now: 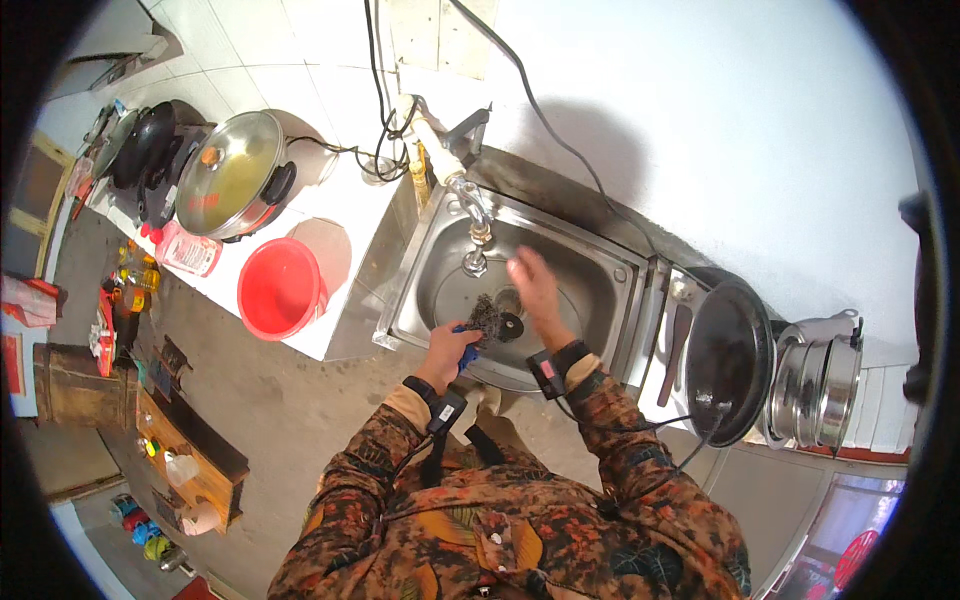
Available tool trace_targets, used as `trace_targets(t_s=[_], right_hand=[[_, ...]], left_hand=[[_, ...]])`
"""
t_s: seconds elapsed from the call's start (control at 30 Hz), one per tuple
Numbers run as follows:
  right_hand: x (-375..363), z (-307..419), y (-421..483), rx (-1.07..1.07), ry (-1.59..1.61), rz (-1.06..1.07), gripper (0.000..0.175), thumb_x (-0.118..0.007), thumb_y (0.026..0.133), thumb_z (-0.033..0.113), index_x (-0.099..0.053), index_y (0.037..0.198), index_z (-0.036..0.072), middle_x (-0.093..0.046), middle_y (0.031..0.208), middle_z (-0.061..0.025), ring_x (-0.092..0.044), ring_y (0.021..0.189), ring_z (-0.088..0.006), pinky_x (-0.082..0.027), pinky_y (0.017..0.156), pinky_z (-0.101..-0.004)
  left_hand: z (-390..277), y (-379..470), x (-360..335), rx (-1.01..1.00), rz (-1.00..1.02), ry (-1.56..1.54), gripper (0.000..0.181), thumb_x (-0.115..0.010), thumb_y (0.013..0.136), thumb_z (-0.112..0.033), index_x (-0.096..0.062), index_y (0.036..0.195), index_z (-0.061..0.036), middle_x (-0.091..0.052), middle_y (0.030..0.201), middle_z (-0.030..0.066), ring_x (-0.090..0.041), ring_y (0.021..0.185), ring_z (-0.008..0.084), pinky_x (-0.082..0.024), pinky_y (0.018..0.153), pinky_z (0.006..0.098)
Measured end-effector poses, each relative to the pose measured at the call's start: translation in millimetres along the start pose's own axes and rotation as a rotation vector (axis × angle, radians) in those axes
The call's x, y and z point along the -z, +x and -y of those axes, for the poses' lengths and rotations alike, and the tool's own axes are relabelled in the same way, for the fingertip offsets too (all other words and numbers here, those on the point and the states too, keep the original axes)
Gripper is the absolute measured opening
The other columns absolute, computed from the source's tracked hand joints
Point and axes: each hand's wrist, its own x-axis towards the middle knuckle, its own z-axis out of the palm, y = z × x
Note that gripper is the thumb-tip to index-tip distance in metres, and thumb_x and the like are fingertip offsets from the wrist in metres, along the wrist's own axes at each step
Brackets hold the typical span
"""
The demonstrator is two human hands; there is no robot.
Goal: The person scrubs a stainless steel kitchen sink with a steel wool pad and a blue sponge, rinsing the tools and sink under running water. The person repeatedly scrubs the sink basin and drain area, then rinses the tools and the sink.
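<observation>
A stainless-steel sink (600, 300) lies before me, under a chrome tap (474, 206). My left hand (445, 354) is at the sink's front edge, gripping a scrubber with a blue handle (469, 357) and a dark, wiry mesh head (486, 315). That head hangs over the basin beside the round black drain piece (511, 327). Over the middle of the basin, my right hand (535, 291) is blurred, its fingers extended and nothing visible in it. A bulky strapped device sits on each wrist.
Left of the sink, a red plastic bucket (276, 289), a pink bottle (187, 250) and a glass-lidded pan (229, 176) stand on the white counter. To the right are a brown spatula (675, 352), a black wok (727, 367) and stacked steel pots (814, 386). A black cable (551, 127) crosses the wall.
</observation>
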Motion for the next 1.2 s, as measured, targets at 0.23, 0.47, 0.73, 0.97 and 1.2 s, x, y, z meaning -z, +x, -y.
trace_targets(t_s=[0.23, 0.47, 0.73, 0.97, 1.2], right_hand=[[7, 119, 57, 0.683, -0.055, 0.266, 0.039, -0.068, 0.081, 0.009, -0.058, 0.118, 0.002, -0.062, 0.109, -0.0119, -0.060, 0.084, -0.0185, -0.050, 0.074, -0.0286], [5, 134, 74, 0.900, -0.359, 0.257, 0.028, -0.061, 0.078, 0.000, -0.063, 0.106, 0.000, -0.063, 0.112, -0.0162, -0.064, 0.093, -0.0308, -0.052, 0.080, -0.0329], [24, 116, 91, 0.632, -0.077, 0.413, 0.036, -0.059, 0.079, -0.002, -0.064, 0.114, 0.003, -0.066, 0.113, -0.0109, -0.064, 0.098, -0.0216, -0.049, 0.087, -0.0311], [-9, -32, 70, 0.103, -0.214, 0.446, 0.057, -0.066, 0.077, -0.001, -0.054, 0.132, 0.007, -0.064, 0.116, -0.0075, -0.057, 0.106, -0.0147, -0.047, 0.089, -0.0280], [-58, -105, 40, -0.081, 0.022, 0.267, 0.085, -0.064, 0.066, -0.004, -0.036, 0.146, 0.011, -0.045, 0.141, -0.0126, -0.044, 0.127, -0.0255, -0.035, 0.106, -0.0350]], left_hand=[[12, 12, 4, -0.031, -0.106, -0.155, 0.017, -0.071, 0.077, -0.004, -0.063, 0.091, 0.0018, -0.061, 0.077, 0.0053, -0.057, 0.062, 0.0152, -0.046, 0.055, 0.0288], [5, 14, 15, -0.016, -0.128, -0.079, 0.025, -0.071, 0.078, -0.005, -0.059, 0.099, 0.0025, -0.061, 0.083, 0.0077, -0.057, 0.063, 0.0172, -0.047, 0.054, 0.0318], [12, 43, 17, 0.001, -0.200, -0.161, 0.023, -0.069, 0.079, -0.005, -0.058, 0.098, 0.0031, -0.061, 0.084, 0.0087, -0.056, 0.064, 0.0192, -0.047, 0.049, 0.0339], [7, 65, 23, -0.040, -0.268, -0.071, 0.020, -0.067, 0.078, -0.001, -0.060, 0.096, 0.0041, -0.060, 0.083, 0.0090, -0.057, 0.063, 0.0204, -0.047, 0.050, 0.0351], [6, 102, 24, -0.075, -0.254, -0.173, 0.021, -0.063, 0.081, 0.001, -0.059, 0.102, 0.0028, -0.061, 0.082, 0.0093, -0.058, 0.062, 0.0205, -0.045, 0.048, 0.0364]])
